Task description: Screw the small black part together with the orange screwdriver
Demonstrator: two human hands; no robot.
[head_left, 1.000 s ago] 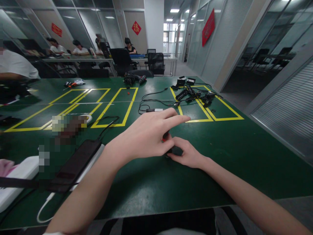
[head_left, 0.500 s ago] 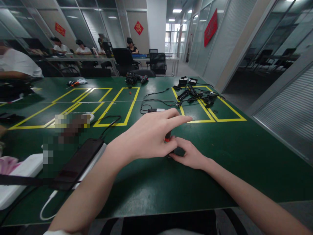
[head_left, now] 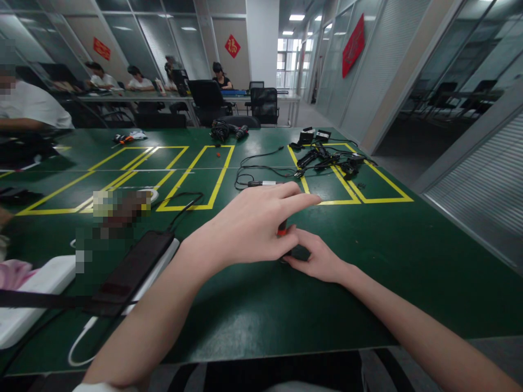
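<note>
My left hand arches over the middle of the table, its index finger stretched out to the right. Between its thumb and curled fingers is an upright black-and-red object, which looks like a tool handle; the hand hides most of it. Below and to the right, my right hand pinches a small dark part low over the green table. The black-and-red object stands above or against this dark part. Where they meet is hidden behind my left fingers and thumb.
The green table bears yellow tape rectangles. Black cables and parts lie at back right. A black cable with a white-labelled section lies beyond my hands. A phone and a white power strip are at left. A power drill lies far back.
Both hands keep nearly the same pose and place. The whole view has shifted very slightly.
</note>
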